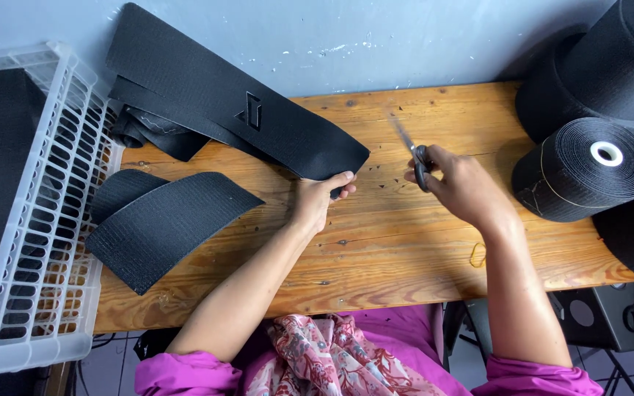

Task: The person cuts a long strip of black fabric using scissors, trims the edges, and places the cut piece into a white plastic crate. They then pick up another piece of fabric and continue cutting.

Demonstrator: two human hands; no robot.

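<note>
Two bare hands are at work over the worn wooden table (376,242) as I watch from the head view. My left hand (317,199) is closed on the cut end of a long, wide black band of ribbed elastic webbing (258,121), pinching its corner between thumb and fingers. From that hand the band runs away up and to the left, off the back of the table and against the grey wall (405,37). My right hand (456,183), just to the right of the left and not touching it, is wrapped around the dark handles of a pair of steel scissors (414,158); the blades point up and away from the hand and are blurred, so I cannot tell how far apart they stand. Left of the left hand lie two curved cut pieces of the same black webbing (163,224), overlapping, flat on the table. Beyond them, further left, stands a white plastic lattice basket (60,183) with dark material inside. Right of the right hand sit big black rolls of webbing (585,172), the nearest with a white core. Small dark scraps dot the wood between the hands.
</note>
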